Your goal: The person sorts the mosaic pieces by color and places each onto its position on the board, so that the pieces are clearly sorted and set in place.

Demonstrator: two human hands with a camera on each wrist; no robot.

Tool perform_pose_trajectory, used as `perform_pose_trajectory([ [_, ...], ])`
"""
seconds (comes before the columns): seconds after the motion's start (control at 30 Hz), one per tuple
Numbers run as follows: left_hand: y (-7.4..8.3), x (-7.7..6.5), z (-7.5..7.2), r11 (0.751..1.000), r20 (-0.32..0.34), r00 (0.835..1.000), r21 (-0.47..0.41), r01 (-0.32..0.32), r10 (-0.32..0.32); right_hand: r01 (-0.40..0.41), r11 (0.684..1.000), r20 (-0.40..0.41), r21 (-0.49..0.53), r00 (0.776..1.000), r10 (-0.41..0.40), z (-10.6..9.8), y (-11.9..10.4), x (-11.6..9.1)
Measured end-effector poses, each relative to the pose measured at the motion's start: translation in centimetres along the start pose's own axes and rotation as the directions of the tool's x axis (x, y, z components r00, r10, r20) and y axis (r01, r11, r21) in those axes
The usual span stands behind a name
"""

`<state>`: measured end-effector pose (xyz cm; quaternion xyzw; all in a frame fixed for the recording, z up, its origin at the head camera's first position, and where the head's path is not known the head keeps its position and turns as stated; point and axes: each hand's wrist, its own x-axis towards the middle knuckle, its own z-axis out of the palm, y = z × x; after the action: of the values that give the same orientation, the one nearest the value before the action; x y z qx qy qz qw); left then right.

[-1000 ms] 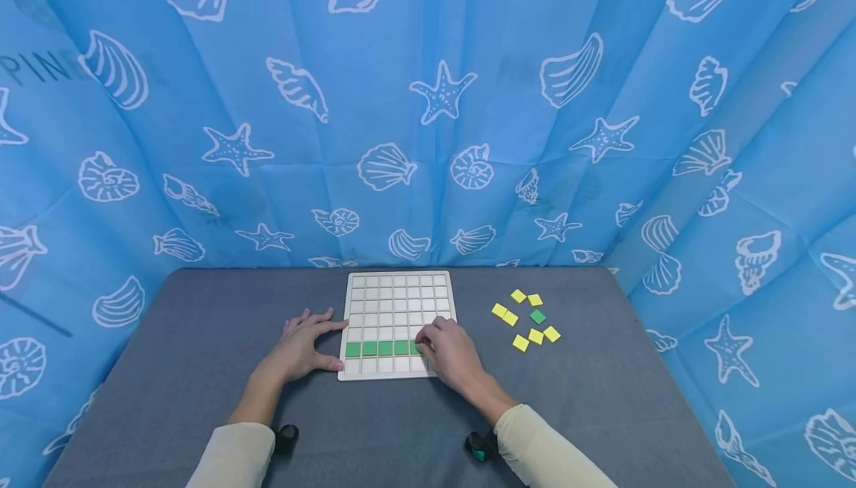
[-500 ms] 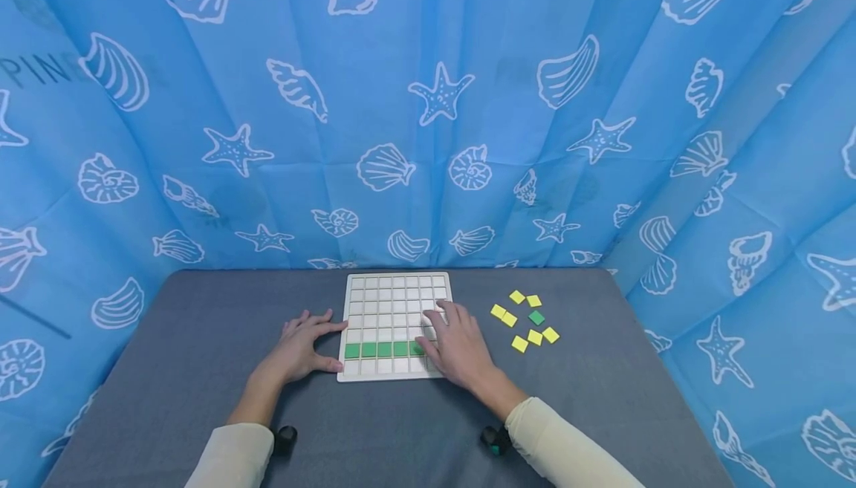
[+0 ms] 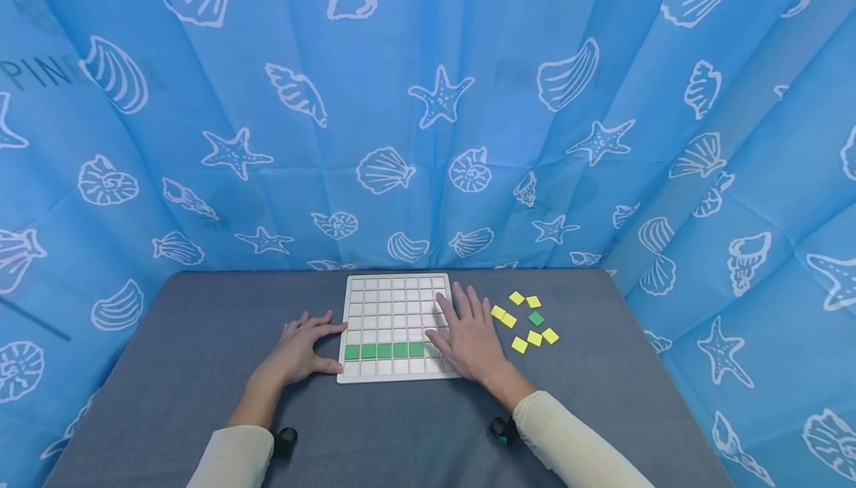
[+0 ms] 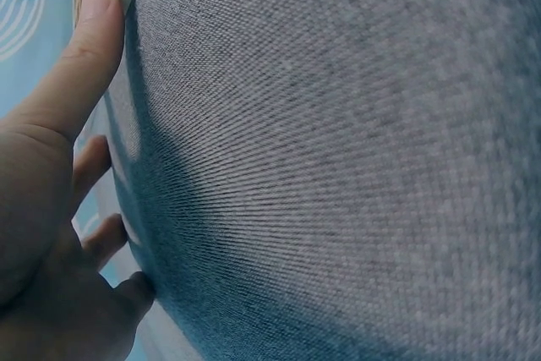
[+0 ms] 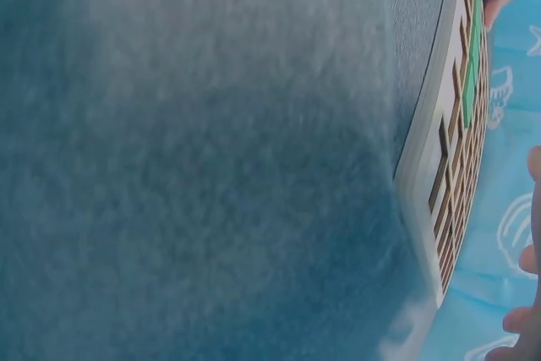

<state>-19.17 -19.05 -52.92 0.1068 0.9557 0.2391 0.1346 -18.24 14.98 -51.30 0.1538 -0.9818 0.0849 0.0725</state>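
Head view: with our left hand [image 3: 299, 348] spread, our right hand [image 3: 472, 341], fingers apart, has withdrawn, baring five seated green tiles [image 3: 384, 350].

The right grip [image 3: 473, 343] hides part of the board [image 3: 400, 335] (its right side).

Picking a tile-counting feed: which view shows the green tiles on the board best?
Head: five green tiles show whole from above on the white board. Right wrist foreshortens them into a thin strip; left wrist catches only a green sliver up top.
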Motion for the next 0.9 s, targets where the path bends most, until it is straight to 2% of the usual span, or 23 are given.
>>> perform_pose_trajectory([
  [0.53,-0.1,0.1,0.2,1.0,-0.002,1.0,-0.009,0.018,-0.018,-0.083,0.997,0.042,0.011,0.996,0.082,0.5,2.9,0.1],
  [0.7,-0.2,0.1,0.3,1.0,-0.003,1.0,-0.013,0.009,-0.009,-0.121,0.993,0.06,0.01,0.991,0.12,0.3,4.1,-0.1],
  [0.9,-0.3,0.0,0.3,1.0,-0.016,1.0,-0.013,-0.011,0.011,-0.156,0.988,0.043,0.022,0.987,0.154,0.5,6.0,-0.6],
])
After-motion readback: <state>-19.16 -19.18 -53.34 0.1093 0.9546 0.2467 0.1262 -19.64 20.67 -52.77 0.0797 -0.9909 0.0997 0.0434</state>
